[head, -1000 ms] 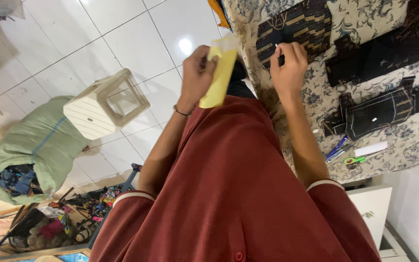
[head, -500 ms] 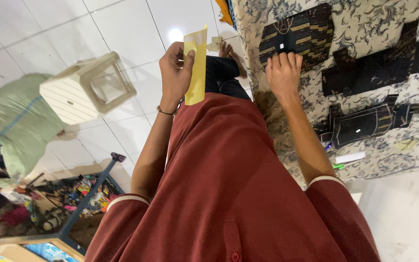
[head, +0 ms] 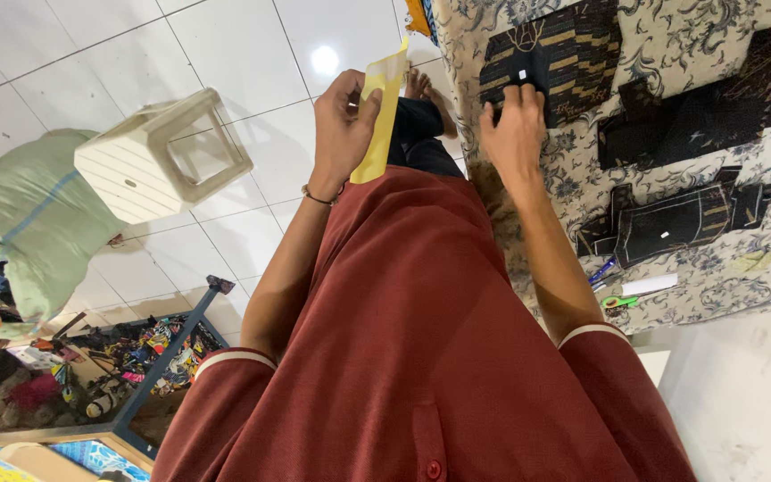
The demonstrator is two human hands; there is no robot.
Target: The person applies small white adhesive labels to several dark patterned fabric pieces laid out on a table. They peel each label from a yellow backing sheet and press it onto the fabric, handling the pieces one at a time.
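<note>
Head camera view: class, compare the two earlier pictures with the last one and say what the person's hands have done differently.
The right hand moved from the edge of the dark patterned fabric piece further onto it, and now presses near a small white tag. The left hand kept its grip on the yellow paper strip, which stands more upright. The white plastic stool lies tipped as before.

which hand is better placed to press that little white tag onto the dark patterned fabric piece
The right hand, probably. Its fingertips already rest on the dark fabric piece beside the white tag, while the left hand is off the table holding the yellow sheet.
</note>
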